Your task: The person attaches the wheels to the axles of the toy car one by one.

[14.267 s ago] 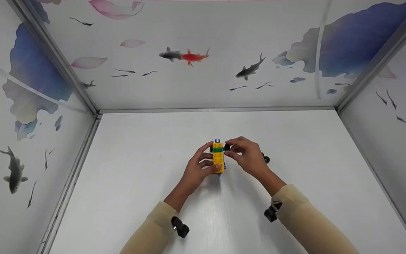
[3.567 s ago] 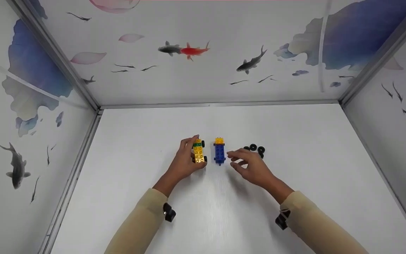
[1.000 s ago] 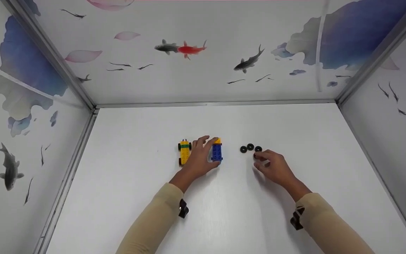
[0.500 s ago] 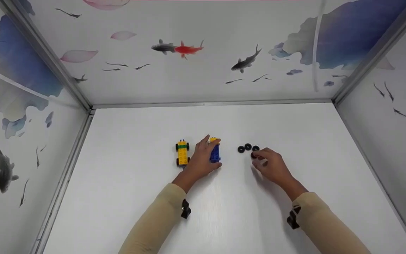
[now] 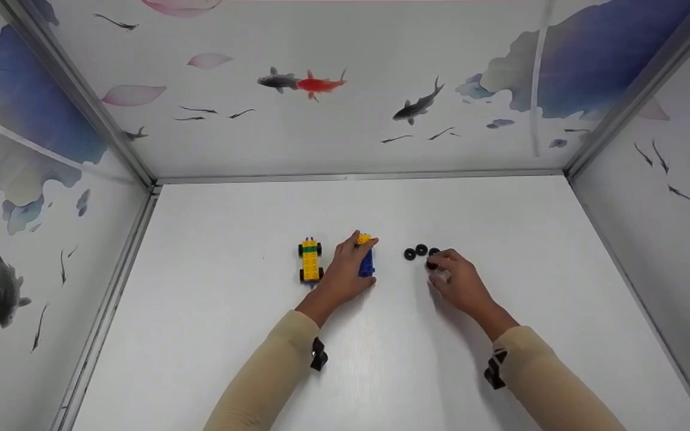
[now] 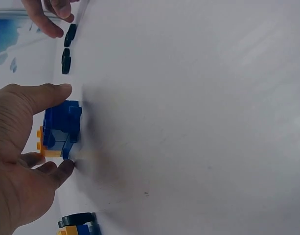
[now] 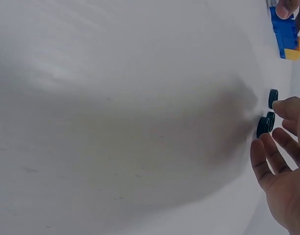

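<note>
Nearest are two tan sleeves reaching forward over the white table (image 5: 237,251). The left hand (image 5: 345,272) grips the blue brick chassis (image 5: 368,263) near the table's middle; the left wrist view shows thumb and fingers curled on either side of the blue block (image 6: 61,128), which rests on the surface with a yellow piece at its far end. Just left of that hand stands a finished yellow toy car (image 5: 310,260), wheels on, apart from the fingers.

To the right, the right hand (image 5: 459,281) hovers at the loose black wheels (image 5: 420,251). Its fingers are bent towards the nearest wheel; from the right wrist view the fingertips (image 7: 287,108) sit just beside it, and I cannot tell whether they pinch it yet.

The wheels look small and round, so a careless nudge from those fingertips could send one rolling off across the smooth table. The left hand's knuckles are close to the yellow car too; a sideways shift could bump it and set it rolling.

Beyond stands a back wall painted with fish (image 5: 303,82).
</note>
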`<state>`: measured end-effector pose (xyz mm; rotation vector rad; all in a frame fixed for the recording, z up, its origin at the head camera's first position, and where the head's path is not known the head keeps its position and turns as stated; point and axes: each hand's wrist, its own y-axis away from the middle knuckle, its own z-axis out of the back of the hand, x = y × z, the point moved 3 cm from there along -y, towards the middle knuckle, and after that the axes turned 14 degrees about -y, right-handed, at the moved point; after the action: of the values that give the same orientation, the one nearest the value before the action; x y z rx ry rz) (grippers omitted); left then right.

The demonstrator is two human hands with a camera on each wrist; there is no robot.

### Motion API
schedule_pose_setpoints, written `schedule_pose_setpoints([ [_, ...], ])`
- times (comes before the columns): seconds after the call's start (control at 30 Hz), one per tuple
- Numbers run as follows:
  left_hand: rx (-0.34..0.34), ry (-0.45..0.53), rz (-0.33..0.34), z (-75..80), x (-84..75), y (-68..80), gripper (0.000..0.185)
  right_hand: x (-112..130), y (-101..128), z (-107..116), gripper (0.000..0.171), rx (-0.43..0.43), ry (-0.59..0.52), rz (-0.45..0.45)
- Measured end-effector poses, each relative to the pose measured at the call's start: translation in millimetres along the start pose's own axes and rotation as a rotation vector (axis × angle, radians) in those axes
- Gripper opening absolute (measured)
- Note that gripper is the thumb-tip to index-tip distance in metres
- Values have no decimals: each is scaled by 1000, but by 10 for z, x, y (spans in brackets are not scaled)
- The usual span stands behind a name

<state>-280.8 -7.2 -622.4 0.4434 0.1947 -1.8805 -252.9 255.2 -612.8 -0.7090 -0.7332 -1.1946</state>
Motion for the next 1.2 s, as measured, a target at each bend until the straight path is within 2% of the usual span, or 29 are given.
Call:
schedule_pose_setpoints([
  [0.27, -39, -27, -51, 23, 24, -18, 81, -42, -17, -16, 39, -1, 18, -42],
  [0.57, 1, -30, 7, 5, 41, -38, 83, -88, -25, -20, 40, 15, 49, -58],
  [0.83, -9, -51, 16, -20, 77, -63, 82, -115, -21, -18, 39, 4, 48, -61],
  [1.2, -75, 56, 24, 14, 94, -42, 83, -136, -4, -1, 37, -3, 42, -58],
])
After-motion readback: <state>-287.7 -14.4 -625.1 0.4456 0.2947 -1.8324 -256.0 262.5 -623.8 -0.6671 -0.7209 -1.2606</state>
